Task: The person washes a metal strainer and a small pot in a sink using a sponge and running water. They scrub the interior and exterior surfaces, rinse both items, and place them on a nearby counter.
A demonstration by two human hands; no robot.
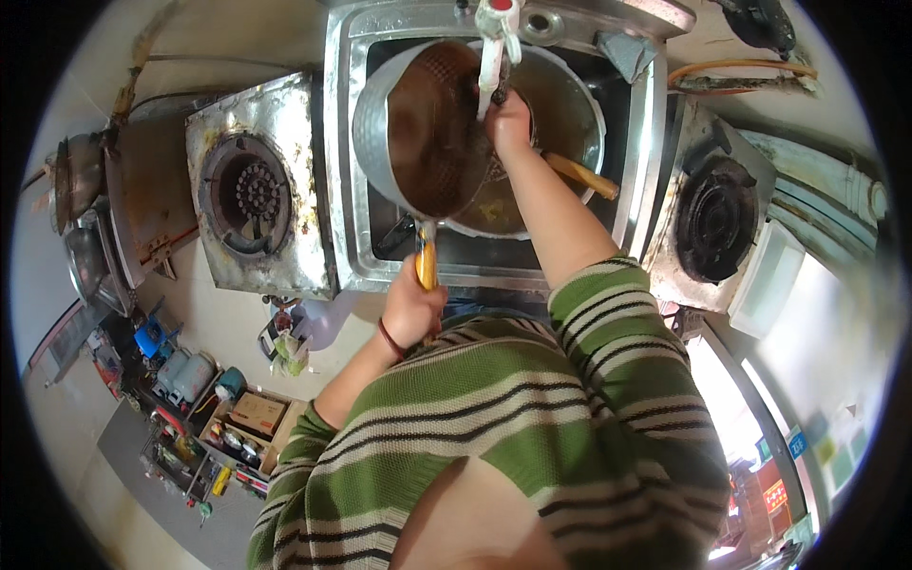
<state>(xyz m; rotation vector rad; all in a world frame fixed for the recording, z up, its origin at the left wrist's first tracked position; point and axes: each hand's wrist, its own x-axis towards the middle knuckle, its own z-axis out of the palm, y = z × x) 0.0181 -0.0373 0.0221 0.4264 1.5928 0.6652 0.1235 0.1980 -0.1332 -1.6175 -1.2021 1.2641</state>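
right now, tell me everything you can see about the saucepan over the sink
The saucepan is a deep, round metal pot, dull grey outside and stained brown inside, with a dimpled inner wall. A long handle with an orange-yellow grip runs from its rim toward the person. It is tilted on its side, mouth facing the camera, above the steel sink and partly over a larger pan lying there. The left hand grips the handle; the right hand is at its rim, under the white tap.
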